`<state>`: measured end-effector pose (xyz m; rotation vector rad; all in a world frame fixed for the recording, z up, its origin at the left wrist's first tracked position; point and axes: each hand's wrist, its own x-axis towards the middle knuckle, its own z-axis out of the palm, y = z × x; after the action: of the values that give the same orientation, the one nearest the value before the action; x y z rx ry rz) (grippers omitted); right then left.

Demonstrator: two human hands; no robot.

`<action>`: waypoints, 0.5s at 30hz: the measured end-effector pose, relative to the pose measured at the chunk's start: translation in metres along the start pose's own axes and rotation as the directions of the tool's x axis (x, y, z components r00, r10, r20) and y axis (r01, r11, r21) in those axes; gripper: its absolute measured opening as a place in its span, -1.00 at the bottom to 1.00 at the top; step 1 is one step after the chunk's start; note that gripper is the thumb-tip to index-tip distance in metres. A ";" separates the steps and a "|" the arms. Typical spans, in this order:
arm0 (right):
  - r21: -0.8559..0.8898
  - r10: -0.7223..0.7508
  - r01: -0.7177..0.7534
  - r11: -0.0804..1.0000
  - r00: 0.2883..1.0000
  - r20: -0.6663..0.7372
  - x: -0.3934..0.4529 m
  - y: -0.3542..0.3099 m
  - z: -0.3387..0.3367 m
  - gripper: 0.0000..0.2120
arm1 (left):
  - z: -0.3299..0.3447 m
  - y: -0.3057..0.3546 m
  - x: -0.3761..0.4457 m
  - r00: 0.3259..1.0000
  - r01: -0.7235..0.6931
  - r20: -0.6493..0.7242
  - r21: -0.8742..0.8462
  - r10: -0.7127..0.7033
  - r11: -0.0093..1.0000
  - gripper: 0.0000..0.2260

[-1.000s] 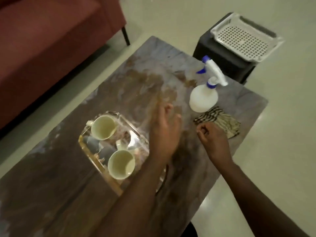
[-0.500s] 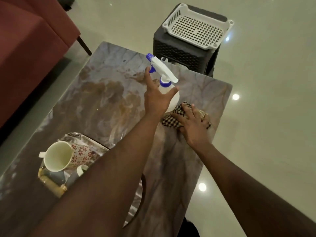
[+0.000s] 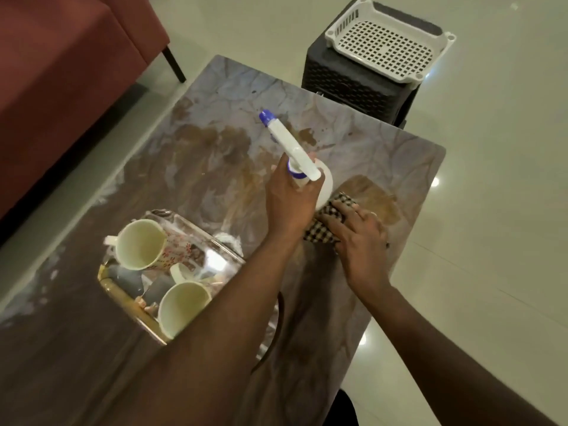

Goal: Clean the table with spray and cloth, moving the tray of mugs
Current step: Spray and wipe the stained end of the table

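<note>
My left hand (image 3: 290, 198) grips the neck of a white spray bottle (image 3: 295, 152) with a blue nozzle, which points toward the far left of the marble table (image 3: 221, 96). My right hand (image 3: 359, 235) lies on the black-and-white checked cloth (image 3: 325, 224) just right of the bottle, its fingers curled over the fabric. A mirrored tray (image 3: 123, 295) sits at the near left, partly under my left forearm. On it stand two cream mugs, one with red flowers (image 3: 144, 244) and one nearer me (image 3: 181, 305).
A black wicker stool (image 3: 353, 84) stands past the table's far edge with a white perforated plastic basket (image 3: 390, 41) on top. A red sofa (image 3: 61, 66) runs along the left. Glossy pale floor lies to the right of the table.
My left hand reached from near the tray to the bottle and closed round its neck. My right hand moved onto the cloth and stays there.
</note>
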<state>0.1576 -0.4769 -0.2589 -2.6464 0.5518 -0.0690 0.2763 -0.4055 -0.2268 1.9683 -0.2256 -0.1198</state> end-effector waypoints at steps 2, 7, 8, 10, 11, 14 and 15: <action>0.058 -0.044 0.050 0.997 0.994 -0.105 -0.022 -0.011 -0.013 -0.57 | -0.028 0.011 -0.020 1.000 -0.002 -0.014 -0.099 0.001 0.995 -0.76; 0.129 -0.191 0.210 0.969 0.971 -0.141 -0.079 -0.078 -0.058 -0.61 | -0.126 0.032 -0.077 0.993 0.033 -0.105 -0.198 -0.055 0.980 -0.38; 0.121 -0.237 0.252 0.960 0.963 -0.127 -0.092 -0.097 -0.064 -0.60 | -0.151 0.035 -0.094 0.990 0.044 -0.123 -0.226 -0.074 0.973 -0.40; 0.121 -0.301 0.310 0.943 0.949 -0.092 -0.120 -0.129 -0.071 -0.51 | -0.196 0.036 -0.128 0.970 0.084 -0.198 -0.263 -0.139 0.961 -0.46; 0.135 -0.326 0.334 0.933 0.942 -0.076 -0.133 -0.144 -0.074 -0.46 | -0.216 0.036 -0.142 0.950 0.118 -0.250 -0.265 -0.186 0.957 -0.48; 0.203 -0.470 0.457 0.866 0.883 0.015 -0.183 -0.203 -0.064 -0.39 | -0.289 0.024 -0.199 0.873 0.183 -0.384 -0.312 -0.301 0.932 -0.53; 0.234 -0.519 0.495 0.837 0.853 0.053 -0.200 -0.223 -0.059 -0.38 | -0.315 0.018 -0.219 0.851 0.191 -0.406 -0.351 -0.333 0.917 -0.55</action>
<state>0.0482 -0.2378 -0.1027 -2.4914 -0.2042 -0.1266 0.1196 -0.0831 -0.0895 1.6556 0.3630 0.1307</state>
